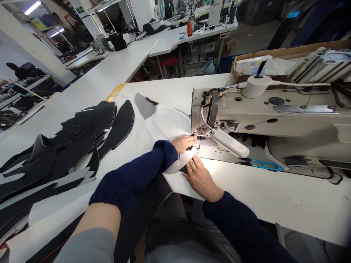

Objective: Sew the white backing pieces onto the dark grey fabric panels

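A sewing machine (233, 109) stands on the white table, its needle area lit by a small lamp (229, 141). Just left of the presser foot, my left hand (183, 144) is closed on the edge of a light grey fabric piece (175, 166), and something small and dark shows beneath its fingers. My right hand (201, 179) lies flat, fingers stretched out, at the near edge of that piece in front of the needle area. A dark panel (146, 204) hangs over the table edge below my left forearm. The needle tip is hidden from me.
Stacked dark cut panels (82, 128) cover the left of the table. A white sheet (170, 118) and grey piece (144, 106) lie behind my left hand. Blue-handled scissors (265, 165) rest under the machine arm. A cardboard box (290, 51) stands behind the machine.
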### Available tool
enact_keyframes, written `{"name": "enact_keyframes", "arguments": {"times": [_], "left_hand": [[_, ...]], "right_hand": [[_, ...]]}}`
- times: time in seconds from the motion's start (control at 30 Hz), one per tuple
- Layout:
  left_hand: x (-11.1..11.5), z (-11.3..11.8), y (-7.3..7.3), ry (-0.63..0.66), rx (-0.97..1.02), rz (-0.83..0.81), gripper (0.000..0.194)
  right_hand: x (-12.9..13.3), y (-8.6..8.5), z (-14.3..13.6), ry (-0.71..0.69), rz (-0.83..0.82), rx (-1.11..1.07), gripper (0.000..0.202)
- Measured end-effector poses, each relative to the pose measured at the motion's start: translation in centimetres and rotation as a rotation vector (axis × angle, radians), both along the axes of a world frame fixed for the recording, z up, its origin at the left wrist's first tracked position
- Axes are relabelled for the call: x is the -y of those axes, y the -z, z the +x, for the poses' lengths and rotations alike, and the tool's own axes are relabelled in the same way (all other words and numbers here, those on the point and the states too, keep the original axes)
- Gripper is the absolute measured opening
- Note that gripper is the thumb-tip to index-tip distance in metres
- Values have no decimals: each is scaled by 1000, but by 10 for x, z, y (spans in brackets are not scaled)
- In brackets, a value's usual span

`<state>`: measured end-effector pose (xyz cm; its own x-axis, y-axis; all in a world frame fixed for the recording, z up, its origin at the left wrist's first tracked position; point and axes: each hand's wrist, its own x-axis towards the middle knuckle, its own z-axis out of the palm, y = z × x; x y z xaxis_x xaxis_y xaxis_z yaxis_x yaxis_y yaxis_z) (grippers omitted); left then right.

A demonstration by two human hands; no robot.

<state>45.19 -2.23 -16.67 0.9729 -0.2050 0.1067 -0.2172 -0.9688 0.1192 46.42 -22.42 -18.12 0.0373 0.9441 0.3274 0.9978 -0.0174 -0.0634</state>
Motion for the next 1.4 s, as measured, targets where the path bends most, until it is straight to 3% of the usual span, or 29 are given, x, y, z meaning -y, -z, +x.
{"name": "enact_keyframes", "arguments": {"times": [0.17, 0.37, 0.47, 0.8, 1.03, 1.2, 1.4], "left_hand": [[11, -1, 3, -95, 59, -103, 32], [31, -2, -6, -455, 126, -240, 16], [34, 2, -9, -580, 52, -205, 15], [30, 10, -21, -345, -151, 75, 15], [23, 12, -27, -384, -173, 39, 36], [18, 19, -27, -337, -248, 49, 19], [17, 24, -33, -363, -233, 40, 20]], "right_hand": [[-10, 2, 2, 3, 33, 9, 42], [-13, 1, 3, -26, 57, 2, 36], [-14, 0, 1, -40, 75, -4, 34], [-22, 2, 1, -50, 57, 10, 33], [-25, 4, -1, 5, 33, 51, 34], [-26, 5, -1, 18, 28, 60, 33], [-33, 7, 5, 52, 13, 62, 32]]}}
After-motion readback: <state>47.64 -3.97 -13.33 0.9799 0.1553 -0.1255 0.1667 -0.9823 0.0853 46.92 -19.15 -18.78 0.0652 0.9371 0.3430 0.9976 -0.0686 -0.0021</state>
